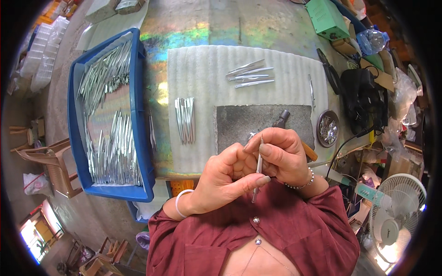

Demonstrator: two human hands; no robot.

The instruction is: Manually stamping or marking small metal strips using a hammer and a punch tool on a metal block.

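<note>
Upright in front of my chest is a slim pointed metal tool (259,162), its tip up and its blunt lower end showing below my left thumb. My left hand (226,174) is closed on its lower part, the thumb pressed along it. Fingers and thumb of my right hand (284,149) pinch it near the top. Just beyond my hands lies a dark grey slab (239,118), partly hidden by them. On it rests a hammer (282,119), its orange-brown handle showing right of my right hand. A small shiny piece (252,135) shows beside my right fingertips.
Left stands a blue tray (138,83) full of slim silvery metal pieces. A white foam sheet (207,64) bears a neat bundle (185,120) and a loose group (250,74) of similar pieces. At right are a round dish (321,134) of small metal parts, black pliers (328,71) and a fan (398,216).
</note>
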